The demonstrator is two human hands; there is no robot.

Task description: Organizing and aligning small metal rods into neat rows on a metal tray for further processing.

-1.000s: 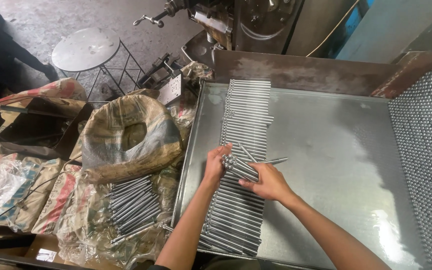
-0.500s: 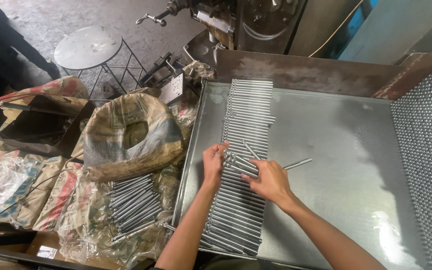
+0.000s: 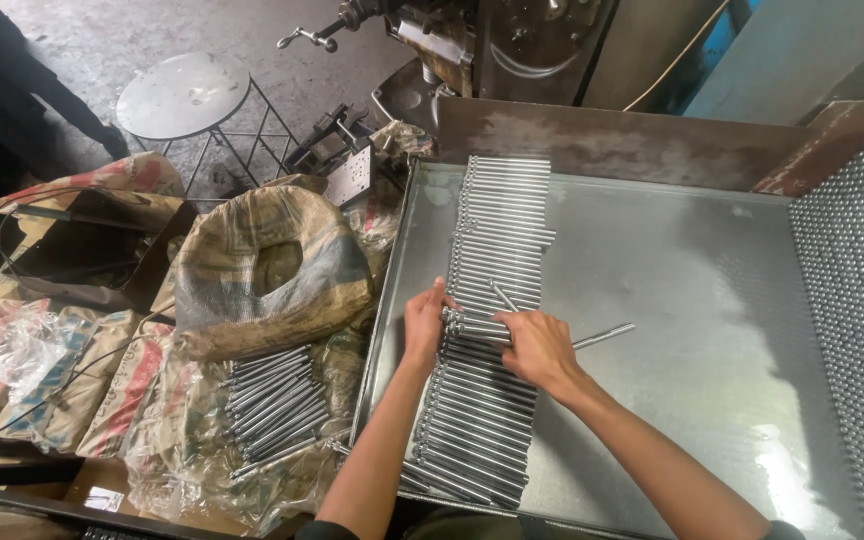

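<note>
Steel tray (image 3: 692,300): your left hand (image 3: 426,325) and right hand (image 3: 537,348) clamp rods (image 3: 474,326), aligning the row (image 3: 492,300); next, seat them square

The right hand (image 3: 537,345) has shifted slightly right; a loose rod (image 3: 604,335) now pokes farther right from it.

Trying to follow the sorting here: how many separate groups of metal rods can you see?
3: a long row on the tray under both hands, a loose bundle on the sacks left of it, and a stacked wall at right. More may be hidden.
</note>
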